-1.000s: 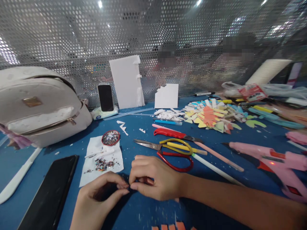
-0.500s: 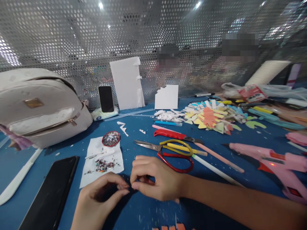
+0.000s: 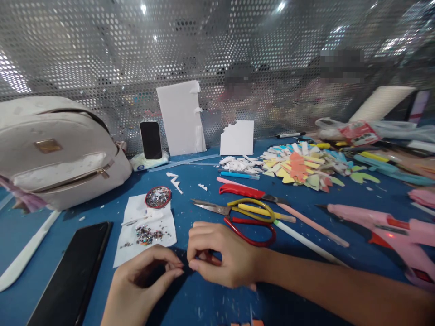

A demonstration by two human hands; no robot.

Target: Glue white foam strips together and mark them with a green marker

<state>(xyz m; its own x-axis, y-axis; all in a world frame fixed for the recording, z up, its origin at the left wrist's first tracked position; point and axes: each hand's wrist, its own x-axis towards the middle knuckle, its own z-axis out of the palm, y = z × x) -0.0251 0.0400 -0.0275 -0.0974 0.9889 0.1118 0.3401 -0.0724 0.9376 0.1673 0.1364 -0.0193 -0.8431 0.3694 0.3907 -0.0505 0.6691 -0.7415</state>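
My left hand (image 3: 141, 280) is at the lower middle, its thumb and forefinger closed in a pinch. Just to its right, my right hand (image 3: 220, 256) has its fingers curled and thumb tip pressed in. The two sets of fingertips nearly meet over the blue table; whatever they may hold is too small to make out. A sliver of peach-coloured material (image 3: 252, 287) peeks out beneath my right hand. Behind the left hand lies a white paper (image 3: 127, 246) bearing dark glitter sequins (image 3: 149, 234) and a red-rimmed round dish (image 3: 158, 197). Scissors (image 3: 234, 209) lie beyond my right hand.
A pink glue gun (image 3: 377, 217) with a lit orange light lies right. Red cutter (image 3: 241, 191), coloured sticks and a heap of paper scraps (image 3: 299, 165) lie behind. Left are a black phone (image 3: 68, 276), white knife (image 3: 30, 251) and backpack (image 3: 61, 154). Orange pieces (image 3: 257, 323) sit at the bottom edge.
The view has shifted very slightly, so the orange pieces show less at the bottom. The gap between my two hands' fingertips looks a touch wider; both hands keep their pose.
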